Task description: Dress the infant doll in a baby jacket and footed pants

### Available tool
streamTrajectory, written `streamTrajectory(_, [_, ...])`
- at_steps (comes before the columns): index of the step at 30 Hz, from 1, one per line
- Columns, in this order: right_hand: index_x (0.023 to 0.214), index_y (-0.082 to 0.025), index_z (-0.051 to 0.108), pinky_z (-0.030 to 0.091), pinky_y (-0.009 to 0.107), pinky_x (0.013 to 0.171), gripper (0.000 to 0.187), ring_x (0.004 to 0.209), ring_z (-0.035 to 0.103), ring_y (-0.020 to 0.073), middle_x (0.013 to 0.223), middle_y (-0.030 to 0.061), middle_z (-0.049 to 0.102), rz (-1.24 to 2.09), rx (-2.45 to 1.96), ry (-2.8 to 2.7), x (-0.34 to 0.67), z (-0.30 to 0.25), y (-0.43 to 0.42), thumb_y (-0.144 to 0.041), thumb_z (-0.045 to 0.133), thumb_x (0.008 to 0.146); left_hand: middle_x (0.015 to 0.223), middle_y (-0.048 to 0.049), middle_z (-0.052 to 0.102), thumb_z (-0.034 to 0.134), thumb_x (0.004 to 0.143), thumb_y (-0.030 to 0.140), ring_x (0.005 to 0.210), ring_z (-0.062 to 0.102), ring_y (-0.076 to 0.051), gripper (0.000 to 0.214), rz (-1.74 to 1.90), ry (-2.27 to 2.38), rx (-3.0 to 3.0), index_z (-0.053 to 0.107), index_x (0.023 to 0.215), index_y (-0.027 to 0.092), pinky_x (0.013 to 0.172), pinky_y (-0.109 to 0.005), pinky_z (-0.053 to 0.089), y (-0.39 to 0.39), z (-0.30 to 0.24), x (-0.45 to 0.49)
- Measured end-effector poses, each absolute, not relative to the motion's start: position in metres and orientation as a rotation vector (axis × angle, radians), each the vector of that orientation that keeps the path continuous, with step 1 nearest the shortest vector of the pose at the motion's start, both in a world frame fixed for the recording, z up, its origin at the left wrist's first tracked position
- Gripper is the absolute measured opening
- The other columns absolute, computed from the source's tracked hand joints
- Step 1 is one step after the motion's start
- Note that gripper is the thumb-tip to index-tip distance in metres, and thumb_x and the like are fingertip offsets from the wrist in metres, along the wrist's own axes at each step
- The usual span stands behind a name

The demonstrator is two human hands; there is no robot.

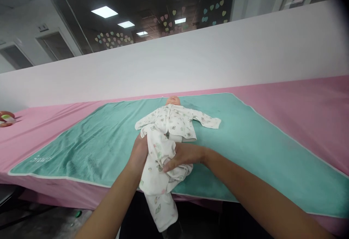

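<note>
A baby doll (173, 100) lies on its back on a teal towel (234, 166), head toward the far side. It wears a white printed baby top (180, 120), both sleeves spread wide. In front of it, white printed baby pants (155, 173) are bunched up, one leg hanging over the near edge. My left hand (140, 151) grips the pants by their upper left side, its fingers partly behind the cloth. From the right, my right hand (187, 154) is closed on the gathered folds, thumb on top. The doll's lower body is mostly hidden by the pants and hands.
Pink cloth (294, 104) covers the table beneath the towel. A low white wall (174, 64) runs along the back, with dark glass above it. At the far left sits a brown toy-like object (7, 117). A dark chair edge (9, 193) shows at lower left.
</note>
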State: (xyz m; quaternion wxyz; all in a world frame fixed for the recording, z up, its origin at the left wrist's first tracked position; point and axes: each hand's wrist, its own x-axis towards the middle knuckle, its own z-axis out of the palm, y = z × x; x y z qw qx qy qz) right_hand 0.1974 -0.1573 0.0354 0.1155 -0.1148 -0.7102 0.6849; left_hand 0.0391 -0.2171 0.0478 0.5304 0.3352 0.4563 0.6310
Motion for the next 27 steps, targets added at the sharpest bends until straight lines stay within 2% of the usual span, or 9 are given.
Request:
streamTrajectory(5, [0.099, -0.021, 0.066, 0.045, 0.034, 0.089, 0.046, 0.098, 0.060, 0.0206, 0.101, 0.0025, 0.067, 1.951, -0.542, -2.113, 0.200, 0.037, -0.153, -0.038, 0.079, 0.058, 0.056, 0.0011, 0.062, 0.064, 0.066, 0.020, 0.055, 0.060, -0.016, 0.007, 1.560, 1.243, 0.841, 0.062, 0.071, 0.015, 0.055, -0.026, 0.047, -0.221, 0.050, 0.040])
streamTrajectory(8, [0.097, -0.019, 0.067, 0.045, 0.036, 0.090, 0.043, 0.098, 0.060, 0.0215, 0.102, 0.0040, 0.067, 1.966, -0.511, -2.072, 0.201, 0.033, -0.151, -0.035, 0.079, 0.059, 0.052, 0.0019, 0.060, 0.067, 0.065, 0.018, 0.049, 0.056, -0.014, 0.008, 1.520, 1.282, 0.899, 0.063, 0.071, 0.014, 0.050, -0.024, 0.045, -0.224, 0.053, 0.040])
streamTrajectory(11, [0.101, -0.017, 0.066, 0.045, 0.038, 0.091, 0.044, 0.099, 0.060, 0.0220, 0.103, 0.0062, 0.067, 2.034, -0.352, -1.763, 0.200, 0.027, -0.148, -0.031, 0.078, 0.061, 0.068, -0.0035, 0.068, 0.070, 0.066, 0.023, 0.064, 0.063, -0.019, 0.029, 1.375, 1.170, 0.975, 0.065, 0.093, 0.013, 0.058, -0.027, 0.049, -0.228, 0.055, 0.036])
streamTrajectory(13, [0.104, -0.016, 0.064, 0.047, 0.038, 0.088, 0.043, 0.098, 0.061, 0.0229, 0.102, 0.0079, 0.067, 2.042, -0.253, -1.485, 0.198, 0.022, -0.144, -0.027, 0.075, 0.063, 0.083, -0.0084, 0.071, 0.070, 0.070, 0.030, 0.076, 0.066, -0.024, 0.044, 1.239, 1.075, 1.033, 0.061, 0.110, 0.014, 0.066, -0.031, 0.051, -0.231, 0.054, 0.031])
streamTrajectory(16, [0.103, -0.015, 0.064, 0.049, 0.038, 0.082, 0.039, 0.095, 0.062, 0.0246, 0.097, 0.0097, 0.068, 2.044, -0.164, -1.296, 0.196, 0.016, -0.138, -0.025, 0.072, 0.065, 0.097, -0.0116, 0.070, 0.072, 0.069, 0.029, 0.086, 0.066, -0.027, 0.055, 1.024, 1.036, 1.112, 0.056, 0.120, 0.015, 0.074, -0.035, 0.052, -0.236, 0.052, 0.025])
streamTrajectory(18, [0.101, -0.014, 0.064, 0.050, 0.037, 0.080, 0.038, 0.093, 0.062, 0.0249, 0.093, 0.0099, 0.069, 2.066, -0.149, -1.287, 0.195, 0.015, -0.136, -0.026, 0.071, 0.066, 0.100, -0.0122, 0.069, 0.074, 0.066, 0.024, 0.089, 0.066, -0.029, 0.060, 1.010, 1.030, 1.116, 0.055, 0.122, 0.015, 0.075, -0.037, 0.052, -0.238, 0.052, 0.026])
streamTrajectory(23, [0.102, -0.016, 0.063, 0.050, 0.033, 0.078, 0.037, 0.089, 0.063, 0.0213, 0.091, 0.0079, 0.068, 2.081, -0.088, -1.366, 0.196, 0.018, -0.144, -0.034, 0.070, 0.071, 0.096, -0.0136, 0.070, 0.066, 0.072, 0.027, 0.088, 0.066, -0.030, 0.053, 1.334, 0.952, 0.905, 0.057, 0.121, 0.010, 0.075, -0.037, 0.052, -0.238, 0.055, 0.037])
streamTrajectory(25, [0.102, -0.015, 0.063, 0.049, 0.031, 0.076, 0.039, 0.087, 0.063, 0.0199, 0.090, 0.0075, 0.067, 2.143, -0.041, -1.480, 0.197, 0.019, -0.148, -0.039, 0.070, 0.072, 0.097, -0.0135, 0.070, 0.064, 0.073, 0.027, 0.088, 0.066, -0.029, 0.050, 1.336, 0.945, 0.879, 0.058, 0.119, 0.010, 0.075, -0.036, 0.052, -0.237, 0.056, 0.042])
streamTrajectory(27, [0.100, -0.014, 0.063, 0.049, 0.030, 0.075, 0.044, 0.086, 0.063, 0.0192, 0.089, 0.0069, 0.066, 2.196, 0.005, -1.652, 0.198, 0.019, -0.149, -0.039, 0.074, 0.067, 0.098, -0.0126, 0.070, 0.065, 0.073, 0.027, 0.087, 0.066, -0.029, 0.049, 1.310, 0.978, 0.907, 0.058, 0.119, 0.012, 0.075, -0.036, 0.052, -0.237, 0.057, 0.046])
